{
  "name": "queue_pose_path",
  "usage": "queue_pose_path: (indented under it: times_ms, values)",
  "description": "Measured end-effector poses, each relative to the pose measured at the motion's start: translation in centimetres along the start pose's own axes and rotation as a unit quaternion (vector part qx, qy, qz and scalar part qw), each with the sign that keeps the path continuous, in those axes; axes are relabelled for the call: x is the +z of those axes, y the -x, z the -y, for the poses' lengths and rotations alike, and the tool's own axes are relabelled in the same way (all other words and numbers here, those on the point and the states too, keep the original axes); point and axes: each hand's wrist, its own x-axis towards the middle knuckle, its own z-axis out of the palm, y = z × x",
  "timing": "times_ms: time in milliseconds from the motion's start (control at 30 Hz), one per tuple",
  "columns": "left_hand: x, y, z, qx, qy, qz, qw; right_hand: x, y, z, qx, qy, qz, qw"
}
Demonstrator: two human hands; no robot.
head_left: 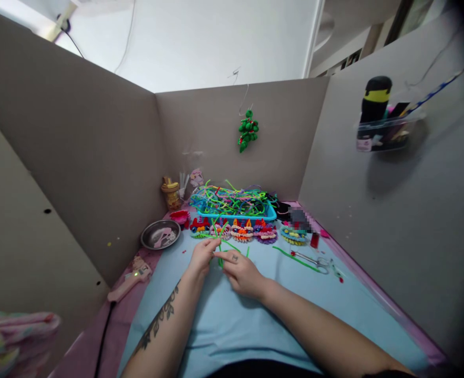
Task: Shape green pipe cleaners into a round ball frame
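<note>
Over the middle of the blue cloth, my left hand (205, 254) pinches several bright green pipe cleaners (220, 230); their ends stick up and fan out to the right. My right hand (240, 272) meets it from the right, its fingers closed on the lower part of the same green stems. Where the fingertips touch, the exact grip is partly hidden. Just beyond the hands stands a row of colourful pipe-cleaner animal heads (241, 231). A loose green pipe cleaner (295, 258) lies to the right, next to silver scissors (314, 261).
Behind the row sits a blue basket (235, 217) heaped with pipe cleaners. At left are a metal bowl (147, 242) and a pink glue gun (129, 281) with a cord. Grey partitions (235, 100) enclose the table; a holder with tools (381, 136) hangs at right.
</note>
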Motion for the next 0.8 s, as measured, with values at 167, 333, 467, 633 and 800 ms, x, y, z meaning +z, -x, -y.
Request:
queue_pose_path:
  times_ms: [167,333,467,633,800]
  values:
    - [0.4,0.3,0.1,-0.008,-0.005,-0.022,1.000,0.5,-0.1,-0.6,-0.011,-0.016,0.020,1.000]
    - [0.6,0.2,0.1,-0.007,0.013,-0.041,0.999,1.1,-0.2,-0.7,-0.023,0.005,0.015,1.000]
    - [0.4,-0.1,0.2,0.005,0.016,-0.032,0.999,1.5,0.1,-0.4,-0.045,0.028,0.021,0.998]
    - [0.2,0.0,-0.2,-0.007,0.029,0.011,0.999,1.1,0.2,-0.1,-0.040,0.023,-0.020,0.999]
    - [-0.3,0.6,-1.0,-0.023,0.015,0.058,0.998,-0.2,-0.1,-0.5,0.003,0.002,-0.059,0.998]
